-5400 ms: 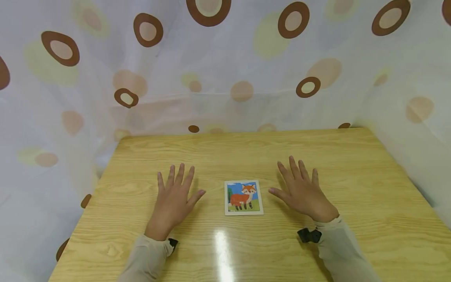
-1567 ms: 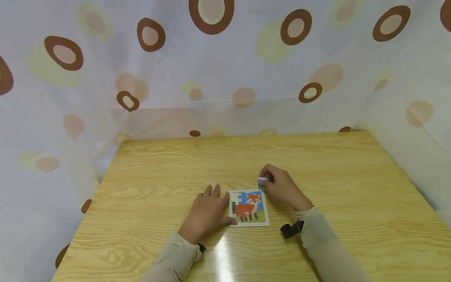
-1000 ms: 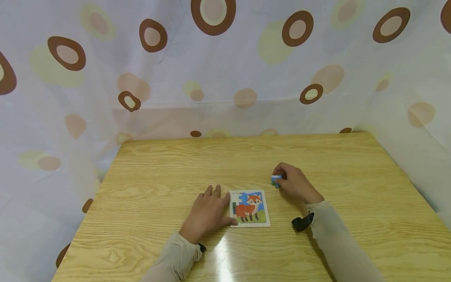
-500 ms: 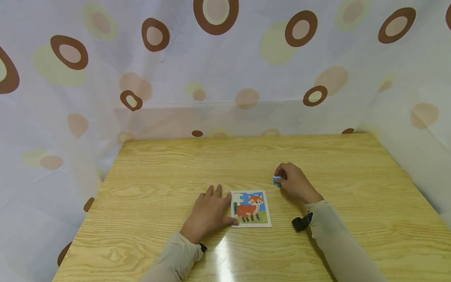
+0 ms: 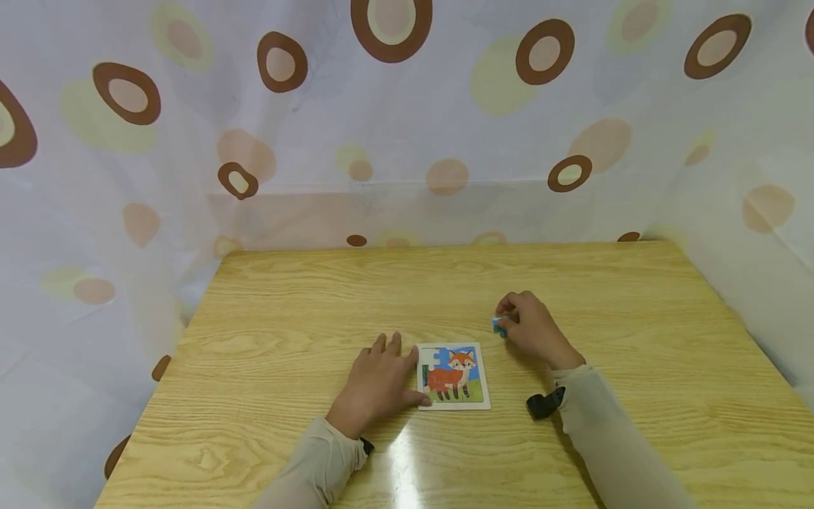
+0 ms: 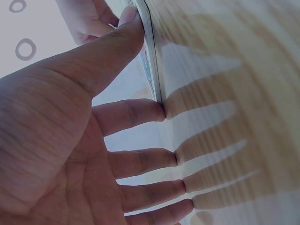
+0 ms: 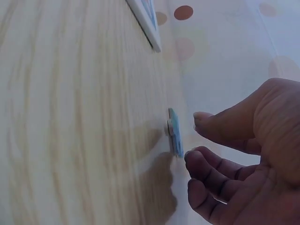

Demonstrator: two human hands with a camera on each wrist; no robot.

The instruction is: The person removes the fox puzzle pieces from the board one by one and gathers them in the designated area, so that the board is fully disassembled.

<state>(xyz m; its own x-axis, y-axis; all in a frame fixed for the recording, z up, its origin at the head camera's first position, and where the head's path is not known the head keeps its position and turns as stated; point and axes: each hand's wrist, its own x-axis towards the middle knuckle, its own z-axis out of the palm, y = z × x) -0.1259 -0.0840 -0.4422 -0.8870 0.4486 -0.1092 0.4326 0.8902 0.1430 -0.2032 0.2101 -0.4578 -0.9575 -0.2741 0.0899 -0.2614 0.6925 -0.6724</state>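
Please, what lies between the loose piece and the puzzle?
Only bare table lies between the piece and the puzzle; the right wrist view shows it.

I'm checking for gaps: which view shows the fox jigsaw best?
Head view: the fox jigsaw shows its face, including the gap. Left wrist: a thin edge-on strip, partly behind the left thumb. Right wrist: one corner only.

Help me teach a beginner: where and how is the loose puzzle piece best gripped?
Probably pinched by two opposite edges, the right hand coming from above: the loose puzzle piece is thin and lies flat on the table, apart from the puzzle frame.
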